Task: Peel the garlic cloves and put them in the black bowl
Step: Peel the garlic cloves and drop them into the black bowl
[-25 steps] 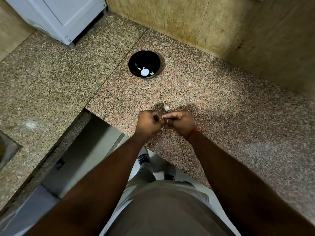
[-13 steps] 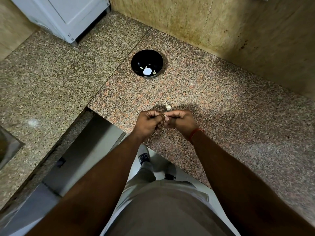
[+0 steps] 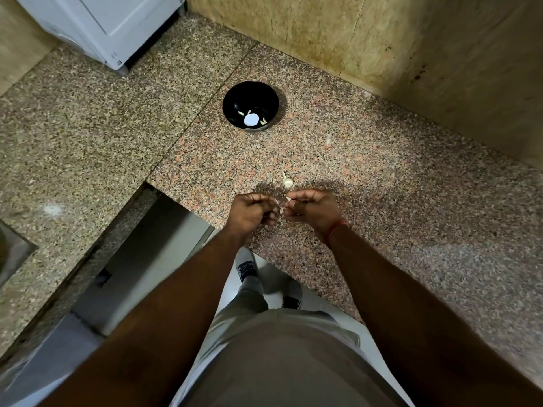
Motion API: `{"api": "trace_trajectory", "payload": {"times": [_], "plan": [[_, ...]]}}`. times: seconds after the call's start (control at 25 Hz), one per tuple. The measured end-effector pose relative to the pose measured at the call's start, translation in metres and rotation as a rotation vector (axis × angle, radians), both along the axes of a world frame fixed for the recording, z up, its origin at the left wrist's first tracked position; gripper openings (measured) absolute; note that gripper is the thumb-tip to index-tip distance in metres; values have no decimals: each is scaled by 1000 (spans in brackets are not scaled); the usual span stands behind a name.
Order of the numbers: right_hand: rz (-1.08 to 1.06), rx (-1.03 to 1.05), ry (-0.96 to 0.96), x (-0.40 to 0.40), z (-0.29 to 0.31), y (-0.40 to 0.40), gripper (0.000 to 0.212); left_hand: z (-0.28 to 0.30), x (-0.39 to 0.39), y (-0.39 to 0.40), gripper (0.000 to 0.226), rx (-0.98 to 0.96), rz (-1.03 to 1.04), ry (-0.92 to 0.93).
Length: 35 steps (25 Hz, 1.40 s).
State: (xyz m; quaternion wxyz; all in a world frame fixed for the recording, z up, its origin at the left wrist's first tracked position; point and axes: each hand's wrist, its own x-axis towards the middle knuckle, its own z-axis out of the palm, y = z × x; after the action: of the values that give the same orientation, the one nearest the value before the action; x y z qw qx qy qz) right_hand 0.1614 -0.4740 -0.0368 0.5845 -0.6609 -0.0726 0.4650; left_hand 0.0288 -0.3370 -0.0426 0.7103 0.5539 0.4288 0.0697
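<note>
Garlic clove (image 3: 288,198) pinched in right hand (image 3: 313,209); left hand (image 3: 252,212) curled, pinching its skin (image 3: 281,211)

The speckled granite counter (image 3: 367,186) carries a black bowl (image 3: 235,101) and a garlic piece (image 3: 287,181).

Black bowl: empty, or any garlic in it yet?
Not empty. The black bowl stands upright on the granite counter, and a few pale peeled cloves lie at its bottom beside a bright round glare.
</note>
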Motion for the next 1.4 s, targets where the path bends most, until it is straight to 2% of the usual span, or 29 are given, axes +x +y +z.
{"api": "trace_trajectory", "payload": {"times": [0.12,0.2,0.4,0.48,0.64,0.92,1.04,1.16,1.24,1.4], "plan": [[-74,-146,-88,0,-16,-4,15,-2,-2,0,10,-47,12,28],[-100,-281,-242,0,-26,-7,14,-1,-3,0,12,-66,33,35],[-5,-463,-568,1,-33,-8,17,-3,-9,-6,12,-67,80,73],[40,-514,-660,0,-36,-6,19,-4,-14,-8,20,-35,74,87],[101,-520,-800,-9,-33,-10,23,-3,-26,-11,32,16,84,99],[330,-366,-984,-29,-32,-9,25,-5,-38,-17,21,-14,166,137],[463,-333,-995,-30,-23,5,35,-6,-41,-22,14,-40,216,127],[650,-395,-1006,-25,-19,17,52,-6,-43,-26,16,-50,251,108],[714,-434,-1055,-24,-21,23,50,-7,-43,-25,18,-45,267,125],[664,-457,-1046,-24,-28,26,35,-12,-41,-23,25,39,250,207]]}}
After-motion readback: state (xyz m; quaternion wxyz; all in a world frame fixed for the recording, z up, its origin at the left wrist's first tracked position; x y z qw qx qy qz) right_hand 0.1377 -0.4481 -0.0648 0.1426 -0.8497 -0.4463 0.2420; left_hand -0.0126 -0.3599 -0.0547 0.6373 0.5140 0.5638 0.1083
